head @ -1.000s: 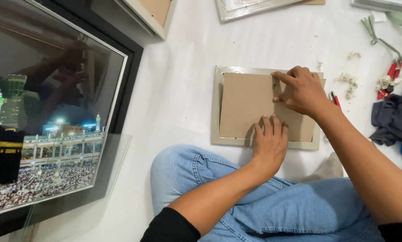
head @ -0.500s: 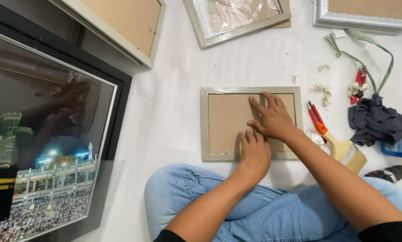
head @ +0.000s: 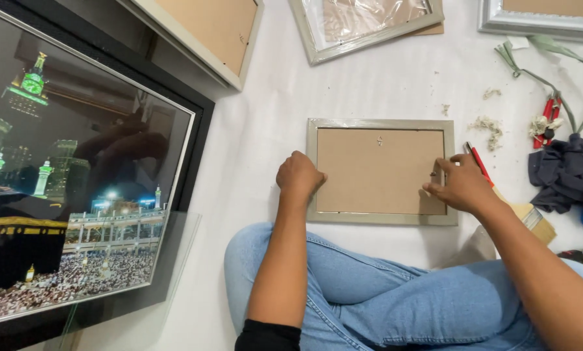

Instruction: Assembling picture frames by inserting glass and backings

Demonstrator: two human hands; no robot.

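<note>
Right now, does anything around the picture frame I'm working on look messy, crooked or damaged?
Yes: small pale crumbs and fluffy scraps lie strewn on the white floor just beyond the small frame's upper right corner. The frame itself lies face down and square between the left hand and right hand, with no damage visible.

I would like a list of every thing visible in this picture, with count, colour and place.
small picture frame: 1, pale grey-green, brown backing up, centre floor
large framed picture: 1, black frame, left
other frames: 3, pale, along top edge
glass sheet: 1, clear, lower left
paintbrush: 1, wooden handle, right of small frame
pliers: 1, red handles, right
dark cloth: 1, right
left hand: on frame's left edge
right hand: on frame's right edge
</note>
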